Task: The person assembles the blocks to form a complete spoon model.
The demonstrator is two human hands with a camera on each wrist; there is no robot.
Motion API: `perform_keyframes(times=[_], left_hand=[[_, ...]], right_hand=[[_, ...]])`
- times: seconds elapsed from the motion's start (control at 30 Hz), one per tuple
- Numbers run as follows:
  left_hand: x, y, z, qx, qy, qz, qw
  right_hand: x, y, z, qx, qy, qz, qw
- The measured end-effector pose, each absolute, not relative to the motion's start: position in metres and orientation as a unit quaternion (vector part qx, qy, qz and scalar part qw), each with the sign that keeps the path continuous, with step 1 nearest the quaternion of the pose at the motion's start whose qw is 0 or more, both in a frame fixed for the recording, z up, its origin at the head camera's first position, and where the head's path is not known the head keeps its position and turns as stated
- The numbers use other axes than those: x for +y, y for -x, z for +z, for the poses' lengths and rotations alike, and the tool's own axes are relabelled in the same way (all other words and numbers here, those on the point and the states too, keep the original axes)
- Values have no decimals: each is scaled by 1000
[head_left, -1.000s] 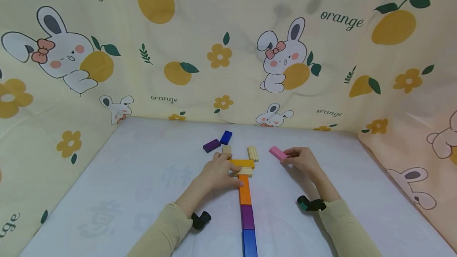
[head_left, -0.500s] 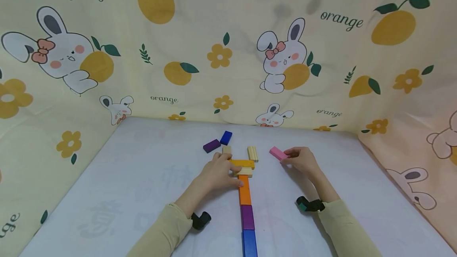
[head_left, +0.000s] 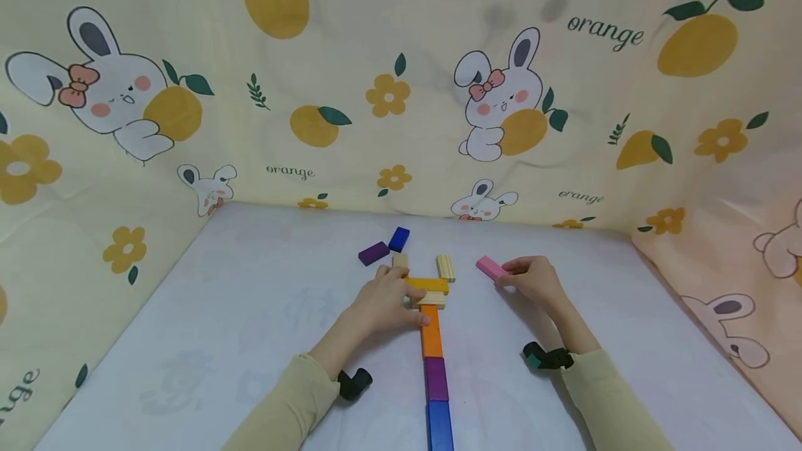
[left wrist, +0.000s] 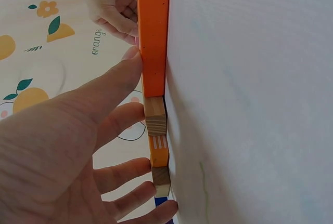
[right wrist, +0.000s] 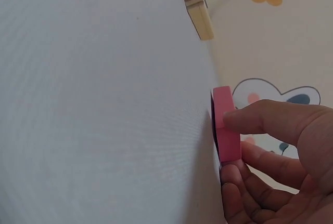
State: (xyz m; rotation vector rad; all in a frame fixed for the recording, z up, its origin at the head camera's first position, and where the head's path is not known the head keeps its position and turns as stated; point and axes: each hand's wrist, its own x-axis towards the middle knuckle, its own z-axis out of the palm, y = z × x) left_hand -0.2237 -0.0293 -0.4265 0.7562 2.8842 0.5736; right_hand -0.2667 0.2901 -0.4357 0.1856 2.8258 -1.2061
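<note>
A pink wooden block (head_left: 491, 267) is pinched in my right hand (head_left: 535, 281), low over the white table; in the right wrist view the thumb lies across the block's face. My left hand (head_left: 379, 303) spreads over the far part of a row of blocks, fingers and thumb touching them. Under and beside it are an orange block (head_left: 431, 337), a plain wood block (head_left: 432, 300), a yellow-orange block (head_left: 434, 285) lying crosswise and a second plain block (head_left: 399, 260) at the fingertips. Another plain block (head_left: 445, 267) stands out at the crosspiece's right end.
From the orange block the row runs towards me through a purple block (head_left: 436, 379) and a blue block (head_left: 440, 426). Beyond the left hand lie a loose purple block (head_left: 373, 253) and a small blue block (head_left: 399, 239). Printed cloth (head_left: 351, 179) walls the table's back and sides.
The head view has shifted very slightly. Both hands and all the blocks keep their places relative to one another.
</note>
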Motion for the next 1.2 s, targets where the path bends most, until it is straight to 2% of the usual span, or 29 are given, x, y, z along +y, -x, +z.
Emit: perform_keyframes(times=[0.73,1.2], left_hand=[[-30,226,-427,947,-253,189,52],[-29,225,-426,949,-255,181,48]], right_hand=[[288,265,-429,906,-73,-418,11],[281,262,-425,902,-38,-431,-1]])
